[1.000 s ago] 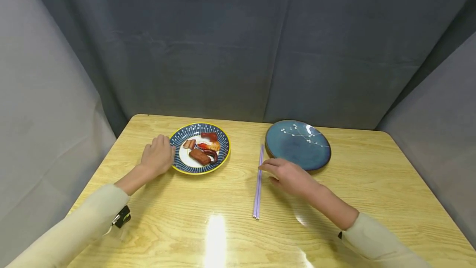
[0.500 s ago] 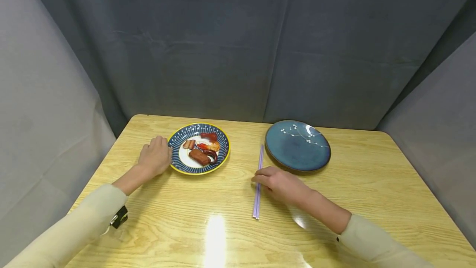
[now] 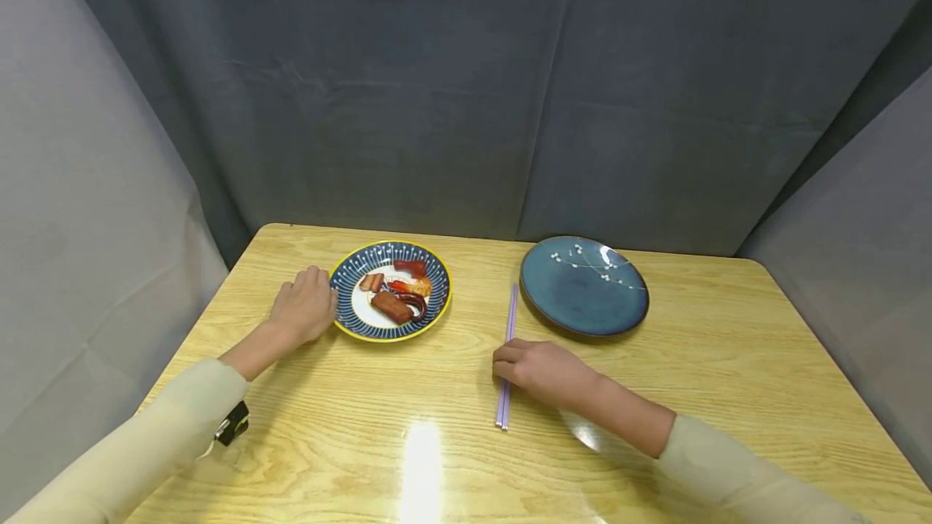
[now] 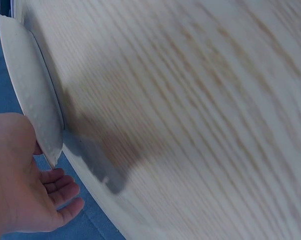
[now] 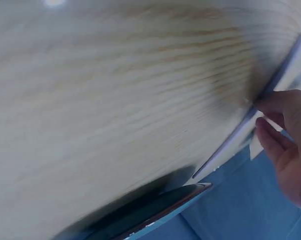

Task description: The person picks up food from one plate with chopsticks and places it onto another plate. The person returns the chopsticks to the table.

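Observation:
A patterned blue-and-white plate with a yellow rim stands on the left of the table and bears several pieces of food, among them a brown slab and a shrimp. At its left edge my left hand holds the rim; the left wrist view shows the plate's pale underside with the rim between thumb and fingers. A pair of purple chopsticks lies lengthwise mid-table. My right hand pinches them around their middle, fingertips down at the wood; its palm side is hidden in the head view.
A teal plate with a white blossom pattern stands right of the chopsticks, near the back edge. Dark grey curtain hangs behind the wooden table, and pale cloth flanks it.
My right hand has slid toward the near end of the chopsticks and come down on them, its fingers closing. My left hand has shifted slightly left, still at the plate's rim.

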Demonstrator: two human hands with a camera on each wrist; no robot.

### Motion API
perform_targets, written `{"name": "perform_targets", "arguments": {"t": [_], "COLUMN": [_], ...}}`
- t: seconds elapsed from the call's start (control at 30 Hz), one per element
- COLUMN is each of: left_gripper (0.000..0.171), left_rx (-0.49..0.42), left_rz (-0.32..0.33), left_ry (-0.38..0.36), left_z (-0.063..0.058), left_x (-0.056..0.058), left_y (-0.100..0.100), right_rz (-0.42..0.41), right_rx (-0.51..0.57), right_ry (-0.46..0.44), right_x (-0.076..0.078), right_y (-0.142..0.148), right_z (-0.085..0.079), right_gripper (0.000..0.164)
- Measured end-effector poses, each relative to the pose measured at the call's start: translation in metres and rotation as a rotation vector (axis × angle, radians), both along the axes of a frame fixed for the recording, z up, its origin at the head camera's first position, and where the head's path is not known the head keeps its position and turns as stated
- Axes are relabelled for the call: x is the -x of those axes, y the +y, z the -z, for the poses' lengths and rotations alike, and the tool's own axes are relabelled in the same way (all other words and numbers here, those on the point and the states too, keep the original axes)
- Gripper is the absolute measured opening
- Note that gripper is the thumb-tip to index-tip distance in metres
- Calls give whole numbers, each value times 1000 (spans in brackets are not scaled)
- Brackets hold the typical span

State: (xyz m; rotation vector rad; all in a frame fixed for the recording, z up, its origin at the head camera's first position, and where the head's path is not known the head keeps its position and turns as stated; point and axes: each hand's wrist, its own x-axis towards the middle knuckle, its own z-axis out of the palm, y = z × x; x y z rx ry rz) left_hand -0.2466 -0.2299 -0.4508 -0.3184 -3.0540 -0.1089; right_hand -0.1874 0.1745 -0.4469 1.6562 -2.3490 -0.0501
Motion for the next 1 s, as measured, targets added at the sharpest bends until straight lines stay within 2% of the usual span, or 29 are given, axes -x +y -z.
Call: {"name": "perform_targets", "arguments": {"t": [0.1,0.17,0.47,1.0], "left_gripper": [28,29,31,31], "left_rx": [-7,-11,-3,-13], "left_rz": [-5,-9,-15,-29], "left_ry": [-8,-12,-26,-49], "left_z": [-1,-2,-3,-1], "left_x": [1,1,-1,2], "left_y": [1,1,1,0], "right_rz": [-53,-79,-133,-158], "right_rx": [-85,-108,-181,-211], "right_ry": [140,200,320,324], "right_x": [0,1,3,8], "right_y": [-1,-2,-5,-6], "right_z": [2,3,-1,0], "right_gripper": [10,10,8,8]}}
